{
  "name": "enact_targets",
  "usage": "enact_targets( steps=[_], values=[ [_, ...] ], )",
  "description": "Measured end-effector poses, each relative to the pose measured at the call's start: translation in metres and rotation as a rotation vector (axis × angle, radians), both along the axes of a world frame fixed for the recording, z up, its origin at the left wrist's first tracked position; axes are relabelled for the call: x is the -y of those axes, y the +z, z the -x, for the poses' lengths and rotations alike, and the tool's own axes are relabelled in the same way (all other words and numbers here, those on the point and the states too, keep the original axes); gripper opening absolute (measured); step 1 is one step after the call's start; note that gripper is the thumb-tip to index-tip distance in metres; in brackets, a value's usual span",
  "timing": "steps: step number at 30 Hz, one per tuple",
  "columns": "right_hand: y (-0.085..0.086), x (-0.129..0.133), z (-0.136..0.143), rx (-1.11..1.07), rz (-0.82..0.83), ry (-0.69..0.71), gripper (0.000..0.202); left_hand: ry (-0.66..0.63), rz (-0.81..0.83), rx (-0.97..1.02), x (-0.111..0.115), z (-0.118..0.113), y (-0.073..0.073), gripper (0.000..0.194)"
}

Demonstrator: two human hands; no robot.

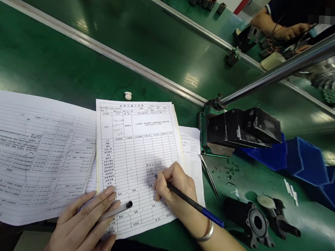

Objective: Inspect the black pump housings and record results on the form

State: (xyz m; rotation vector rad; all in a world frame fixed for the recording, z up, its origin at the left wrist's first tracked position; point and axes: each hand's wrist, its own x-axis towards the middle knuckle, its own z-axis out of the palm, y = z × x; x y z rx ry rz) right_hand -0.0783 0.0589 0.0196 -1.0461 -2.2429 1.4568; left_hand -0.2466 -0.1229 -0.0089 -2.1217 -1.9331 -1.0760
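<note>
With left hand (pixel 80 226) loosely closed on black-ended tube (pixel 117 211) at lower left, resting on printed form (pixel 138 154) mid-frame, wrote with pen (pixel 191 201) pinched in right hand (pixel 185 182), lower centre — needed light strokes, firm bracing.

Your right hand (pixel 177 189) — a silver bangle (pixel 207 232) at its wrist
Smooth, narrow band; your forearm (pixel 229 246) is bare.

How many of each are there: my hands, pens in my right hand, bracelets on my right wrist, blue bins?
Left hand and right hand: 2
Pen in right hand: 1
Bracelet: 1
Blue bins: 3
Total: 7
</note>
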Motion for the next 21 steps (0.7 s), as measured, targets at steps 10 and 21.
enact_targets(
  steps=[10, 21],
  values=[
    [0.0022, 0.0004, 0.0013, 0.011, -0.028, -0.002, 0.023, -0.012, -0.001, -0.006, 0.0023, 0.0006, -0.0024, 0.020],
    [0.0012, -0.0012, 0.0006, 0.017, -0.027, 0.024, 0.021, -0.021, -0.019, -0.009, -0.0007, 0.0010, -0.0016, 0.018]
  ],
)
